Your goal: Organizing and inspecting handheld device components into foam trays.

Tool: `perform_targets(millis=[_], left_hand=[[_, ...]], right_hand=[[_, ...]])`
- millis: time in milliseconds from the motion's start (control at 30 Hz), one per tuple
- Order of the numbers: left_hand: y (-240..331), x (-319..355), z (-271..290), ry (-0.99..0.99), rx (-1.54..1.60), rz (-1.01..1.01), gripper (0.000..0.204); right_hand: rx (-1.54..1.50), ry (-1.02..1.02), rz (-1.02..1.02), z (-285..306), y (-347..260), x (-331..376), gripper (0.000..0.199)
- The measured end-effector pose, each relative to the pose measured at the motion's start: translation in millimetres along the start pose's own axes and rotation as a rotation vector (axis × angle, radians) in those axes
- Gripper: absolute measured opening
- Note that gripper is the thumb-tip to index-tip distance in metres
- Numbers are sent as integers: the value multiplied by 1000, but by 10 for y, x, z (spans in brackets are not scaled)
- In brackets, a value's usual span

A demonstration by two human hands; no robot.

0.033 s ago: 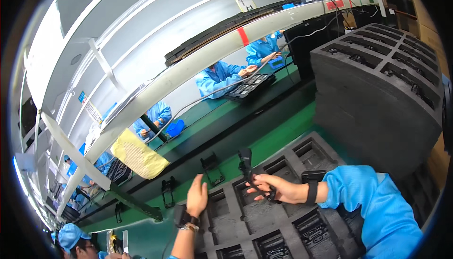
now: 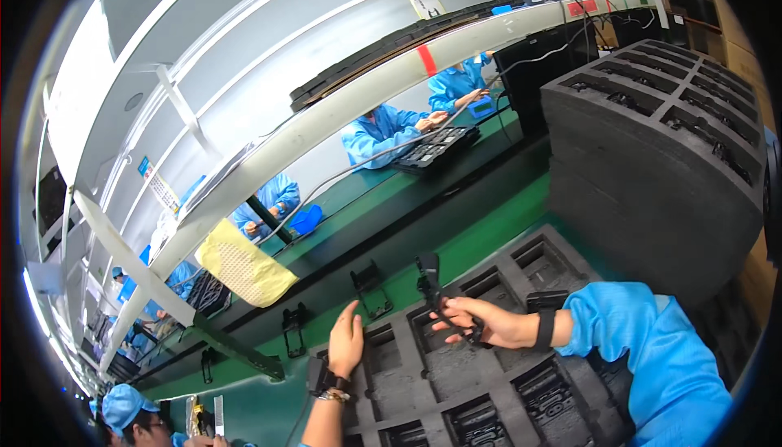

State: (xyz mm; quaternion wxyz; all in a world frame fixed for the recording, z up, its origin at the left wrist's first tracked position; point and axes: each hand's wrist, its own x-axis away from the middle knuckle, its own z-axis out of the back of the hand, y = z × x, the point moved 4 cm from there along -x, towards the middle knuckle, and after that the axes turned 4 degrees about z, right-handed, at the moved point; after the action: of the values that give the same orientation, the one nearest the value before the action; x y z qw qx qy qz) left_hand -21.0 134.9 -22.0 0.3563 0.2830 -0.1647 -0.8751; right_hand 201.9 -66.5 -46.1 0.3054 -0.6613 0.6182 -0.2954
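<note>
My right hand (image 2: 476, 322) is closed around a black plastic bracket-like part (image 2: 429, 278), held tilted above the dark foam tray (image 2: 423, 409). The part's upper end rises past my fingers, and some of it is hidden in my grip. My left hand (image 2: 347, 341) is empty, its fingers stretched out beside the tray's left edge. Just beyond it, a black frame-shaped part (image 2: 371, 288) stands on the green bench. The tray's far pockets hold no parts; several near ones contain black parts, such as this one (image 2: 547, 406).
A tall stack of dark foam trays (image 2: 643, 195) rises at the right. Black frames (image 2: 294, 329) stand along the bench to the left. A yellow cloth (image 2: 244, 264) hangs from the white rail (image 2: 358, 76). People in blue work across the bench (image 2: 338, 207).
The whole view has shifted very slightly. Both hands keep their poses, and the black part stays in my right hand.
</note>
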Motion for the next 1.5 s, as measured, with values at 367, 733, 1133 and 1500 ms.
perform_targets(millis=[367, 733, 1133, 1500], left_hand=[[-102, 76, 73, -2, 86, 106, 41], [-121, 52, 64, -43, 10, 101, 32], [-146, 51, 59, -23, 45, 112, 24], [-153, 37, 35, 14, 42, 93, 25]], right_hand=[[170, 236, 231, 117, -424, -217, 31], [880, 650, 131, 1037, -1189, -1364, 25], [1688, 858, 18, 1375, -1042, -1445, 47], [2051, 80, 170, -303, -1326, 410, 43]])
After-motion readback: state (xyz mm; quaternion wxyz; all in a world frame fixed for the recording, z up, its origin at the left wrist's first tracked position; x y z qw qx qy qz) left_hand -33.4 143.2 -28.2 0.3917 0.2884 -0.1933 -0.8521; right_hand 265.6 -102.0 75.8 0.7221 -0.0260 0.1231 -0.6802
